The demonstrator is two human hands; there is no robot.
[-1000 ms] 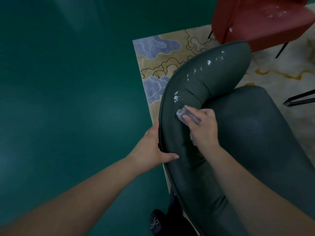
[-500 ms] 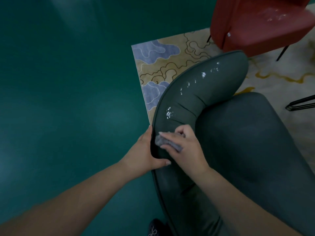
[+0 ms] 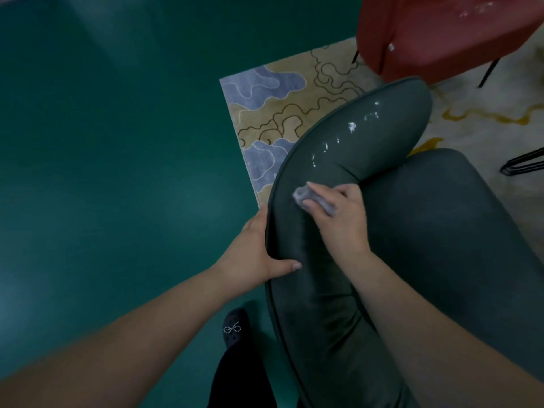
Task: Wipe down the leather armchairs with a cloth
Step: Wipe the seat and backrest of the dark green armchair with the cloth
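Observation:
A dark green leather armchair (image 3: 441, 245) fills the right half of the view, its curved padded backrest (image 3: 362, 136) glistening with wet streaks. My right hand (image 3: 338, 219) presses a small grey cloth (image 3: 306, 197) flat against the inner top of the backrest. My left hand (image 3: 256, 254) grips the outer piped edge of the backrest just below, thumb lying on the leather. A red armchair (image 3: 441, 30) stands at the top right.
The chairs stand on a patterned beige and blue rug (image 3: 279, 107) whose corner meets a dark green floor (image 3: 103, 172). Thin black metal legs (image 3: 524, 163) show at the right edge. My dark shoe (image 3: 235, 328) is on the floor beside the armchair.
My right hand has slid the cloth back up along the backrest, away from my left hand. The left hand keeps its grip on the chair edge.

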